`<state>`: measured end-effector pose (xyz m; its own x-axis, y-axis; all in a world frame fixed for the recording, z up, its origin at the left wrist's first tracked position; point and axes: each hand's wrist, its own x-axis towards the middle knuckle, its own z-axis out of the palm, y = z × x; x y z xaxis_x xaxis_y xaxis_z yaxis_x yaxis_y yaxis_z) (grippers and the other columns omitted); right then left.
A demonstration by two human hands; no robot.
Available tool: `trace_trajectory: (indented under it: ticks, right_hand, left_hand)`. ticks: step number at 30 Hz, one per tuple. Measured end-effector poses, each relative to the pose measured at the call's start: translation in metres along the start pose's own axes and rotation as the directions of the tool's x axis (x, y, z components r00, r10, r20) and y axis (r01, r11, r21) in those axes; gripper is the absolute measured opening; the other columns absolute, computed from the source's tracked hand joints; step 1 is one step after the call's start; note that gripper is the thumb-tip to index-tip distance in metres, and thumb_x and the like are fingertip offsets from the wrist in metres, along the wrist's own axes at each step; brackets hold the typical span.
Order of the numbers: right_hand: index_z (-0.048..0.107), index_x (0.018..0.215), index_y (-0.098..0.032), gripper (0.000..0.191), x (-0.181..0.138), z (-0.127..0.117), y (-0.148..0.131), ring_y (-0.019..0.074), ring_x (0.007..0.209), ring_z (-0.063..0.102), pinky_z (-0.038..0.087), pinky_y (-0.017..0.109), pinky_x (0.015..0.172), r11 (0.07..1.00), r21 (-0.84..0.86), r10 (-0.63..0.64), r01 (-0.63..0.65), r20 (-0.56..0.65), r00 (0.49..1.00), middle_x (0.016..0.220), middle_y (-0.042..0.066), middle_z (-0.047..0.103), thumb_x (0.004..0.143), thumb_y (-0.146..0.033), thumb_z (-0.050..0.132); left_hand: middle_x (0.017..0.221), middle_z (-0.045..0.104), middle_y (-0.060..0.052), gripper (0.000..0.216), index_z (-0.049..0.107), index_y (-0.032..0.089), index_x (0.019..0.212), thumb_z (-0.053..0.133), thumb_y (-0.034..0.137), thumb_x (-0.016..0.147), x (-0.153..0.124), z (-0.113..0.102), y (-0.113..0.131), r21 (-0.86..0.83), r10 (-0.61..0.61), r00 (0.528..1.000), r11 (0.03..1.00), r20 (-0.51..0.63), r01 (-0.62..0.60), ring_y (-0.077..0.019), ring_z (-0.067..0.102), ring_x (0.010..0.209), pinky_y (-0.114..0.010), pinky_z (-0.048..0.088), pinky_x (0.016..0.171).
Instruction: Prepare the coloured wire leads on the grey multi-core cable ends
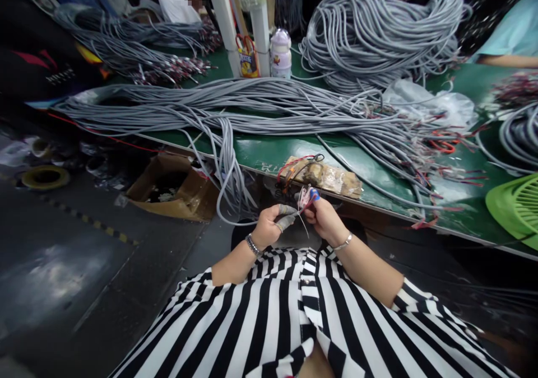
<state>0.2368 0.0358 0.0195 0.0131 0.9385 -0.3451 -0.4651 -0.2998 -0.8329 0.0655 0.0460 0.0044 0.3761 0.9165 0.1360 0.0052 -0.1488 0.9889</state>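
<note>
My left hand [269,224] is closed around the end of a grey cable [235,222] that comes down from the bench. Grey wrapping covers its thumb and forefinger. Beside it, my right hand [324,215] pinches thin red and white wires [306,199] at the cable's stripped end, with a blue cover on the thumb. One white strand hangs below the fingers. Just beyond both hands, a worn block wrapped in clear tape [332,177] lies on the bench edge, with black, red and orange leads [294,173] around its left end.
Long grey cables [252,103] stretch across the green bench [269,148], frayed ends to the right. A large cable coil [378,36], a lilac bottle [281,53] and a green plastic basket [515,207] stand there too. Below left is a cardboard box [176,190]. Other people sit opposite.
</note>
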Motion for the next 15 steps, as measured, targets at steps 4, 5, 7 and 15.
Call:
trace_trajectory:
  ticks: [4,5,7,15]
  right_hand:
    - [0.051,0.067,-0.018,0.051,0.0037,0.0023,-0.0023,0.0031,0.043,0.025,0.012,0.018,0.036,0.991,0.129,0.034,-0.034,0.000,0.999,0.055,-0.006,0.041,0.064,-0.063,0.073]
    - [0.050,0.066,-0.018,0.050,0.0048,0.0022,-0.0029,0.0031,0.043,0.025,0.012,0.018,0.036,0.989,0.146,0.035,-0.034,-0.008,0.999,0.055,-0.006,0.041,0.064,-0.061,0.074]
    - [0.049,0.064,-0.018,0.049,0.0071,0.0024,-0.0035,0.0031,0.043,0.025,0.013,0.018,0.036,0.986,0.163,0.023,-0.017,-0.033,0.999,0.053,-0.006,0.040,0.063,-0.058,0.077]
    - [0.050,0.066,-0.018,0.049,0.0097,0.0074,0.0029,0.0031,0.043,0.022,0.010,0.019,0.037,0.981,0.192,-0.021,0.035,-0.074,0.997,0.051,-0.007,0.036,0.061,-0.058,0.078]
  left_hand:
    - [0.079,0.072,-0.005,0.020,0.072,0.015,0.088,0.072,0.030,0.075,-0.0010,0.0018,-0.0027,0.028,0.007,1.000,1.000,0.001,-0.007,-0.0145,0.064,0.070,-0.027,0.053,0.071]
    - [0.080,0.072,-0.005,0.020,0.072,0.015,0.089,0.072,0.030,0.075,-0.0007,0.0019,-0.0030,0.032,0.009,1.000,0.999,0.005,-0.009,-0.0146,0.064,0.070,-0.028,0.053,0.071]
    - [0.081,0.072,-0.005,0.020,0.072,0.015,0.089,0.071,0.029,0.076,0.0002,0.0021,-0.0032,0.039,0.014,1.000,0.999,0.015,-0.014,-0.0146,0.064,0.071,-0.028,0.053,0.072]
    - [0.076,0.071,-0.005,0.017,0.073,0.016,0.086,0.071,0.029,0.076,-0.0007,0.0027,-0.0016,0.087,0.042,0.997,0.995,0.071,-0.048,-0.0154,0.064,0.070,-0.029,0.053,0.072]
